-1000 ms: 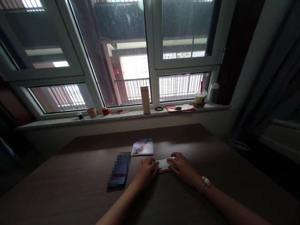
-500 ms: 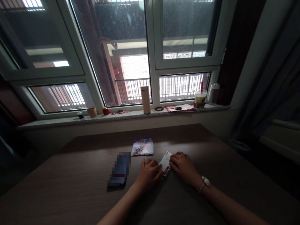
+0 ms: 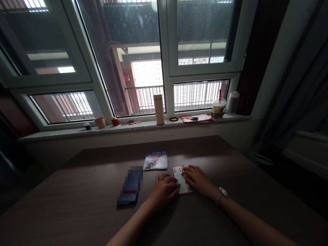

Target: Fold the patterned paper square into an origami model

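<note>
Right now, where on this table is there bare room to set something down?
The table is bare left of the phone, and between the right hand and the right edge. Its middle is crowded: phone, booklet, left hand, leaflet.

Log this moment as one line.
left hand: fingers on paper, left side | right hand: fingers on paper, right side | paper: on table | booklet: beyond left hand

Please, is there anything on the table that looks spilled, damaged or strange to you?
Nothing looks spilled or visibly damaged. The one odd thing is the dark, phone-like object left of the left hand: coarse square blocks cover much of it, so the picture seems masked there.
</note>
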### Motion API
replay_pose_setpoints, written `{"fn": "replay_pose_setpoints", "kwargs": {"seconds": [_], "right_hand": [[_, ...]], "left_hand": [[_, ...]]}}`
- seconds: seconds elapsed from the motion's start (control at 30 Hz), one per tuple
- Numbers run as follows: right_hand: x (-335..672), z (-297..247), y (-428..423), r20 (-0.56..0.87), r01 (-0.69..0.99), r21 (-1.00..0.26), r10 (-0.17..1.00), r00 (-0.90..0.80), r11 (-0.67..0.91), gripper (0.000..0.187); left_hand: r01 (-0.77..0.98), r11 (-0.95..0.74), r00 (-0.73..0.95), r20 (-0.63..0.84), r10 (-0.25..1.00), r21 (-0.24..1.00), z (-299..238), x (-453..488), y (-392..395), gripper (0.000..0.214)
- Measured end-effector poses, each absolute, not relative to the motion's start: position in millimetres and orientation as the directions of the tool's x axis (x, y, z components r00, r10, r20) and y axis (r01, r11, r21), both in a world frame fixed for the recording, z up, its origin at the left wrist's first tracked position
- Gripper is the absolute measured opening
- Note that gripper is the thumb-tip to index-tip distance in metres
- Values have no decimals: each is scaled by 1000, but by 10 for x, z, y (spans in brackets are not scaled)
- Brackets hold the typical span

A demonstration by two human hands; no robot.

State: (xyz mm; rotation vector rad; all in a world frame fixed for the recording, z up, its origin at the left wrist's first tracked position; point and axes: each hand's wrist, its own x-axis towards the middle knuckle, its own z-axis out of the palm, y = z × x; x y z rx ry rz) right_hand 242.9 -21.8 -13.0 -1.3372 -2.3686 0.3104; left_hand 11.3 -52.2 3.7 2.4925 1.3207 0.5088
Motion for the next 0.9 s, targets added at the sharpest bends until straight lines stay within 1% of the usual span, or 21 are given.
{"fn": "replay_pose_setpoints", "kwargs": {"seconds": [0.3,0.5,0.77,0.9], "right_hand": [[2417,-159,-226,219,756,-407,858,-464,513,35],[2421,-130,-259,216,748,-433,864,-455,502,36],[2406,-109,-275,205,750,-440,868,-451,494,36],[2392,-106,-281,199,758,-421,866,-459,499,36]], "left_hand": [[733,-544,504,211,838,409,-38,81,-449,28],[738,-534,494,209,844,412,-59,69,-434,26],[747,-522,480,210,852,412,-92,40,-413,26],[749,-512,473,201,858,420,-89,47,-417,28]]}}
